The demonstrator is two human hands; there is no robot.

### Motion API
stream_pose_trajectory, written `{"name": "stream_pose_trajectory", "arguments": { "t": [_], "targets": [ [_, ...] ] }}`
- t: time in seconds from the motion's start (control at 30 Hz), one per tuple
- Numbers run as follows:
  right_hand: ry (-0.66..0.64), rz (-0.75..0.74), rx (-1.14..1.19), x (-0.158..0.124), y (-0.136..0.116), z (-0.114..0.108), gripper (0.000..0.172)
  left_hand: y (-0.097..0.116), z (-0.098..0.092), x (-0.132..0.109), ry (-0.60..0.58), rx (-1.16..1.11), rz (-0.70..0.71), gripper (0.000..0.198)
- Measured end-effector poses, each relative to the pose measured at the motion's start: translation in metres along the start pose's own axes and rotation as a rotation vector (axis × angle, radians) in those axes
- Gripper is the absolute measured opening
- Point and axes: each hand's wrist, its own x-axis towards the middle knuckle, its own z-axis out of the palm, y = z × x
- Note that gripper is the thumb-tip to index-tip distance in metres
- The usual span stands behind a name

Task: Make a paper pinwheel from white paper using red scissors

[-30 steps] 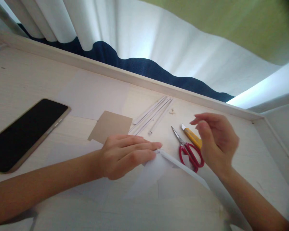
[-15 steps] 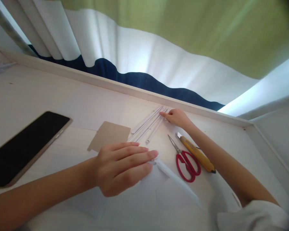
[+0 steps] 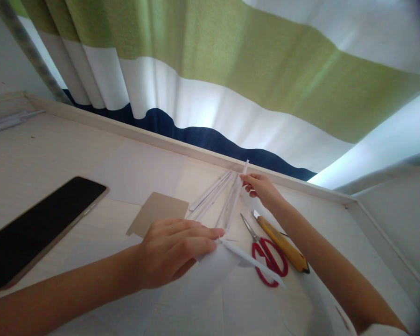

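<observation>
My right hand (image 3: 262, 187) pinches a thin white paper stick (image 3: 234, 203) near its upper end, lifted at a slant. Its lower end comes close to the fingertips of my left hand (image 3: 177, 249). Those fingers are closed on a white paper piece (image 3: 213, 268), from which a narrow paper roll (image 3: 255, 262) sticks out to the right, over the scissors' handles. How the pieces join under my fingers is hidden. More paper sticks (image 3: 210, 193) lie just beyond my left hand. Red-handled scissors (image 3: 269, 259) rest to the right.
A yellow utility knife (image 3: 283, 242) lies beside the scissors, under my right forearm. A beige card (image 3: 159, 210), a white sheet (image 3: 140, 170) and a dark phone (image 3: 45, 228) are to the left. A raised wooden rim (image 3: 154, 140) runs along the back, below a striped curtain (image 3: 213, 56).
My right hand has picked up a paper stick from the pile and brought its lower end toward my left fingertips. The paper in my left hand has risen slightly. The camera has tilted upward.
</observation>
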Motion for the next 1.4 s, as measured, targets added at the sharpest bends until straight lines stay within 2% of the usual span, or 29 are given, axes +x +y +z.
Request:
{"name": "stream_pose_trajectory", "arguments": {
  "t": [0.17,0.27,0.3,0.37,0.43,0.47,0.53,0.6,0.77,0.93,1.07,1.13,1.23,1.4],
  "targets": [
    [0.100,-0.186,0.267,-0.027,-0.021,-0.001,0.024,0.002,0.001,-0.004,0.062,-0.155,-0.228,0.022],
    [0.198,-0.331,0.337,-0.052,-0.036,-0.003,0.019,0.003,-0.001,-0.003,0.051,-0.181,-0.226,0.023],
    [0.252,-0.474,0.297,-0.062,-0.041,-0.003,0.018,0.004,-0.002,-0.002,0.038,-0.181,-0.196,0.024],
    [0.266,-0.704,0.096,-0.087,-0.048,-0.003,0.016,0.006,-0.004,0.000,0.005,-0.177,-0.127,0.030],
    [0.184,-0.870,-0.145,-0.112,-0.053,-0.003,0.020,0.007,-0.006,0.002,-0.017,-0.176,-0.089,0.036],
    [0.098,-0.893,-0.256,-0.123,-0.054,-0.003,0.024,0.008,-0.006,0.002,-0.022,-0.181,-0.080,0.037],
    [-0.006,-0.917,-0.376,-0.140,-0.054,-0.002,0.033,0.009,-0.007,0.000,-0.025,-0.188,-0.095,0.036],
    [-0.039,-0.899,-0.417,-0.149,-0.052,-0.003,0.036,0.011,-0.007,-0.002,0.001,-0.164,-0.144,0.033],
    [-0.048,-0.831,-0.372,-0.151,-0.044,-0.005,0.035,0.015,-0.007,-0.003,0.031,-0.165,-0.304,0.025],
    [-0.029,-0.843,-0.369,-0.151,-0.041,-0.005,0.033,0.016,-0.007,-0.001,0.043,-0.254,-0.422,0.014],
    [-0.037,-0.808,-0.378,-0.153,-0.041,-0.005,0.035,0.016,-0.004,-0.002,0.018,-0.346,-0.423,0.018],
    [-0.053,-0.812,-0.377,-0.154,-0.041,-0.005,0.036,0.018,-0.002,-0.002,0.044,-0.355,-0.442,0.019],
    [-0.029,-0.826,-0.395,-0.154,-0.040,-0.005,0.037,0.020,-0.001,-0.001,0.114,-0.354,-0.512,0.020],
    [-0.011,-0.834,-0.410,-0.154,-0.038,-0.006,0.040,0.024,-0.001,-0.004,0.112,-0.400,-0.655,0.025]
  ]
}}
